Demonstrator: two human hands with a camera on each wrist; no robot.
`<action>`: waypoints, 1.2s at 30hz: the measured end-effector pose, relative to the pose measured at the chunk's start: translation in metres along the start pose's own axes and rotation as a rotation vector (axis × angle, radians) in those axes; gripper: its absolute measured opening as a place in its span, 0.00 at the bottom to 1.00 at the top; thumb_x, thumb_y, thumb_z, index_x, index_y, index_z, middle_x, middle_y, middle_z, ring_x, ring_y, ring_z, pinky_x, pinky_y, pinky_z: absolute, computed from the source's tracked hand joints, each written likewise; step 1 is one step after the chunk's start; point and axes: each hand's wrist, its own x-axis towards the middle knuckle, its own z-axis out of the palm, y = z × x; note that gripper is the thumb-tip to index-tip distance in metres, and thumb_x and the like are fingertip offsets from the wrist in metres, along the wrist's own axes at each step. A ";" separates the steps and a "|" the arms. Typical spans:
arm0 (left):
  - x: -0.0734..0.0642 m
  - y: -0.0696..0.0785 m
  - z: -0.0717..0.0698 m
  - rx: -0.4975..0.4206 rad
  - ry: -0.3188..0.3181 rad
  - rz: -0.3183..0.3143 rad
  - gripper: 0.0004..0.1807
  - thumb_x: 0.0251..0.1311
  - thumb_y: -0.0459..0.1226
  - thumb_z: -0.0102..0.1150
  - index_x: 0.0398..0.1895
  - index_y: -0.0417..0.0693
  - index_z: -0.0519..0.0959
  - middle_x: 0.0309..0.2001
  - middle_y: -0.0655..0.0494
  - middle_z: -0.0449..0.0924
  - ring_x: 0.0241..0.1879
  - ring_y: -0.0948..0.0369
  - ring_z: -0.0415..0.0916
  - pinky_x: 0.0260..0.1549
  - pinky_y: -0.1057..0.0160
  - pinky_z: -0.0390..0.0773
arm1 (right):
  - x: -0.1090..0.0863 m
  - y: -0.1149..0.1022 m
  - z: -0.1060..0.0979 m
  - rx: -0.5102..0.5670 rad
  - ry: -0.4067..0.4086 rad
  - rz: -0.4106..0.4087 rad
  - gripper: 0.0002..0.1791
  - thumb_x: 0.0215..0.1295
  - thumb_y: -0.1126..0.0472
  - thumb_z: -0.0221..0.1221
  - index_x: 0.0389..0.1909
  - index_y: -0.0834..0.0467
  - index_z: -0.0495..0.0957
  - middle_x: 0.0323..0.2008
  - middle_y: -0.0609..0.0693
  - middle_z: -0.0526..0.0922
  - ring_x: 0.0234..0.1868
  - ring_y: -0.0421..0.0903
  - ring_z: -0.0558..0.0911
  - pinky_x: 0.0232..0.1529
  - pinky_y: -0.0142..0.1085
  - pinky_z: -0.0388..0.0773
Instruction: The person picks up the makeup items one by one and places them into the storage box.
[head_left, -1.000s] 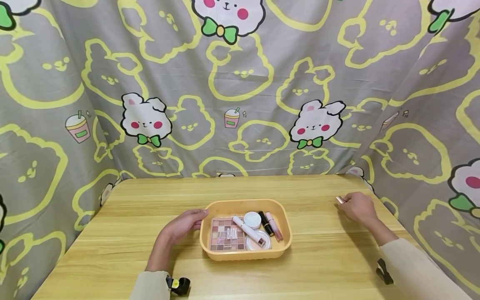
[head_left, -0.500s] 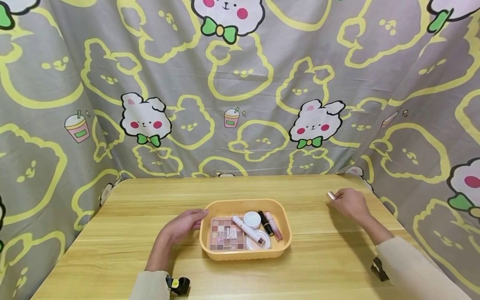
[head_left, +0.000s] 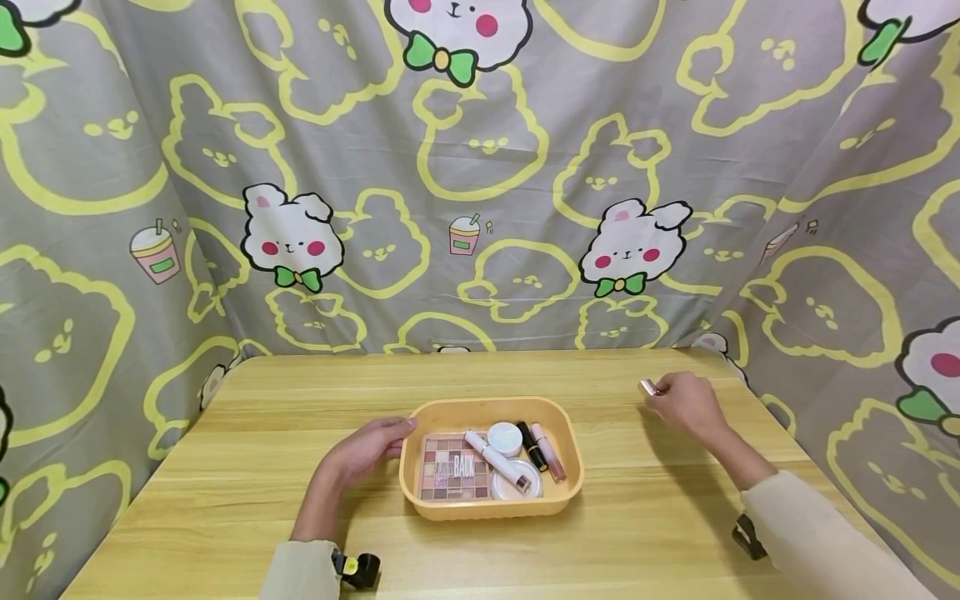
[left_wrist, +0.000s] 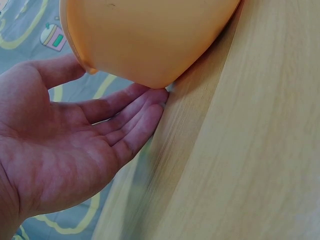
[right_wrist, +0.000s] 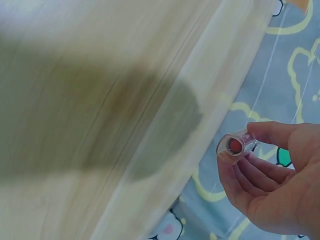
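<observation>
A yellow plastic basket [head_left: 491, 511] stands on the table. My left hand [head_left: 367, 448] grips its left end, the thumb at the rim and the fingers [left_wrist: 145, 112] against the underside of the wall. Inside lie an eyeshadow palette [head_left: 450, 479], a white tube [head_left: 489, 454] slanting across, a small white-lidded jar [head_left: 506, 438], a round clear-lidded case [head_left: 531, 485], a black tube [head_left: 531, 446] and a pink lip gloss [head_left: 549, 454]. Right of the basket, my right hand [head_left: 688, 406] pinches a small clear-cased lipstick [right_wrist: 235, 145] between thumb and fingers, raised over the table.
The wood-grain table [head_left: 315, 383] reaches back to a grey curtain [head_left: 517, 167] printed with yellow outlines and white rabbits, which also hangs at both sides. Black straps with small cameras [head_left: 363, 572] sit at both wrists.
My right hand has moved left towards the basket, and slightly back, with the lipstick still pinched. The left hand and the basket have stayed in place.
</observation>
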 end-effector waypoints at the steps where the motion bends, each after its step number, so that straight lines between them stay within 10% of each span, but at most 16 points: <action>1: 0.000 0.000 0.000 0.001 0.000 0.000 0.36 0.78 0.50 0.44 0.71 0.24 0.62 0.62 0.36 0.76 0.60 0.51 0.78 0.69 0.46 0.69 | 0.000 -0.002 0.000 0.003 0.000 -0.002 0.13 0.58 0.61 0.65 0.36 0.69 0.86 0.29 0.58 0.88 0.25 0.47 0.78 0.24 0.38 0.72; 36: -0.001 0.002 0.001 -0.003 0.012 -0.008 0.35 0.78 0.49 0.44 0.70 0.24 0.63 0.62 0.36 0.76 0.60 0.51 0.78 0.70 0.46 0.68 | -0.004 -0.087 0.005 0.002 0.003 -0.169 0.08 0.60 0.63 0.64 0.35 0.64 0.86 0.29 0.55 0.89 0.25 0.43 0.80 0.26 0.36 0.76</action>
